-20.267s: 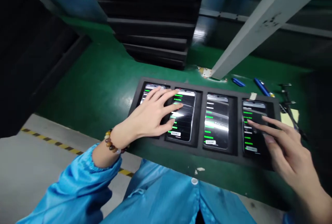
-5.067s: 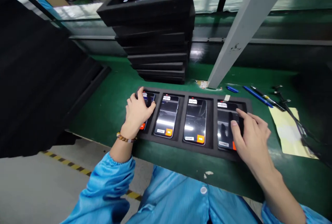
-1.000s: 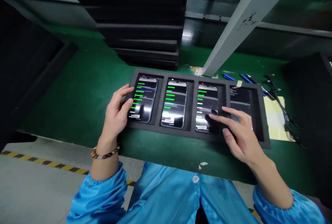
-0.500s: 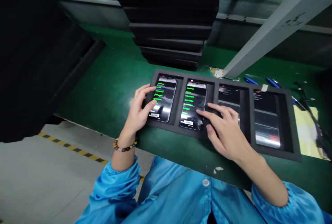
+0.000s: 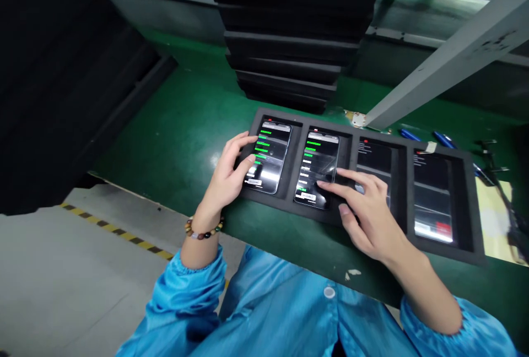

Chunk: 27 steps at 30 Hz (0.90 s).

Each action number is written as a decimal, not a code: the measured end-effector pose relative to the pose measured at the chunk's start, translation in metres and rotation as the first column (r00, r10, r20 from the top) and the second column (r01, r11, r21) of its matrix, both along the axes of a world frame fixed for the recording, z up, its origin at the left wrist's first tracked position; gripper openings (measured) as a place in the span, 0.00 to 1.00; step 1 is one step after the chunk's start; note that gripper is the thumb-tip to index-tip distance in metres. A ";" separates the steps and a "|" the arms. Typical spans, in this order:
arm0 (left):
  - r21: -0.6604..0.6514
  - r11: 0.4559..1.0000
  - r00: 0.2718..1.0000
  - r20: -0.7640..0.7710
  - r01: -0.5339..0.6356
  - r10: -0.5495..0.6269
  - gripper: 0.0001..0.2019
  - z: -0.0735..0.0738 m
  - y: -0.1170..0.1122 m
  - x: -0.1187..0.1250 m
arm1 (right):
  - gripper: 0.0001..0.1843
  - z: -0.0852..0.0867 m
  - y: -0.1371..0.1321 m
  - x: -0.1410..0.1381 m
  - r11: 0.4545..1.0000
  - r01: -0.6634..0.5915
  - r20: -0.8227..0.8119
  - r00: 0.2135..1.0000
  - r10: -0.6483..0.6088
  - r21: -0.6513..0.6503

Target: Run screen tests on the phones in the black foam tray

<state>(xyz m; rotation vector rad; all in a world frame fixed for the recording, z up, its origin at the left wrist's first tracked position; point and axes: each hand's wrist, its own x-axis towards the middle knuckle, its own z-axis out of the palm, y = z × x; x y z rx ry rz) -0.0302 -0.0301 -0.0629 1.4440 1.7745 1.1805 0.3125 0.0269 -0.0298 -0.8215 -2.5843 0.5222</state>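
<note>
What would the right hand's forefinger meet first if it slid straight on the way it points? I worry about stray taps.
Probably the second phone: the right hand points left, its forefinger at that lit screen's lower part, though contact is unclear.

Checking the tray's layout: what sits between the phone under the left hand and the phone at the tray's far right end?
In the head view, two more phones: the second phone, touched by the right hand, and the third phone, each in its own compartment.

Four phones are counted in one black foam tray (image 5: 297, 211): first phone (image 5: 270, 153), second phone (image 5: 320, 167), third phone (image 5: 374, 161), fourth phone (image 5: 433, 197). Two hands are seen: left hand (image 5: 231, 175), right hand (image 5: 367, 211).
</note>
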 end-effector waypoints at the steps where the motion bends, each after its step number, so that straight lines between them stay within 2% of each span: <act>1: 0.000 1.000 1.000 0.017 -0.002 0.002 0.22 0.000 0.000 -0.001 | 0.27 0.000 -0.001 0.000 1.000 -0.022 0.005 1.000 0.022 0.001; 4: -0.004 1.000 0.997 0.071 0.011 -0.010 0.20 -0.001 0.000 -0.005 | 0.26 -0.002 -0.002 -0.001 0.999 -0.033 0.023 0.999 0.033 0.001; 9: 0.013 0.991 0.967 0.217 0.136 -0.135 0.24 -0.005 -0.003 -0.018 | 0.26 -0.002 0.000 0.009 1.000 0.007 -0.036 0.999 -0.007 -0.001; 13: 0.048 0.981 0.962 0.192 0.188 -0.193 0.31 -0.010 -0.005 -0.021 | 0.25 -0.002 -0.001 0.024 0.996 0.085 -0.068 0.994 -0.086 -0.007; 15: 0.045 0.989 0.980 0.137 0.143 -0.148 0.32 -0.013 -0.001 -0.019 | 0.24 -0.002 -0.002 0.029 0.994 0.106 -0.071 0.992 -0.107 -0.017; 17: 0.025 0.998 0.996 0.074 0.052 -0.054 0.31 -0.015 0.007 -0.016 | 0.24 -0.003 -0.003 0.033 0.993 0.114 -0.071 0.991 -0.115 -0.023; 21: -0.004 0.993 0.992 -0.061 -0.114 0.113 0.33 -0.020 0.039 -0.015 | 0.24 -0.004 -0.005 0.036 0.989 0.143 -0.093 0.985 -0.145 -0.026; 24: -0.044 0.984 0.979 -0.121 -0.172 0.166 0.37 -0.021 0.062 -0.016 | 0.24 -0.004 -0.008 0.038 0.986 0.165 -0.110 0.980 -0.166 -0.023; 27: -0.111 0.977 0.974 -0.151 -0.185 0.167 0.37 -0.018 0.072 -0.016 | 0.24 -0.003 -0.009 0.044 0.983 0.183 -0.119 0.976 -0.180 0.010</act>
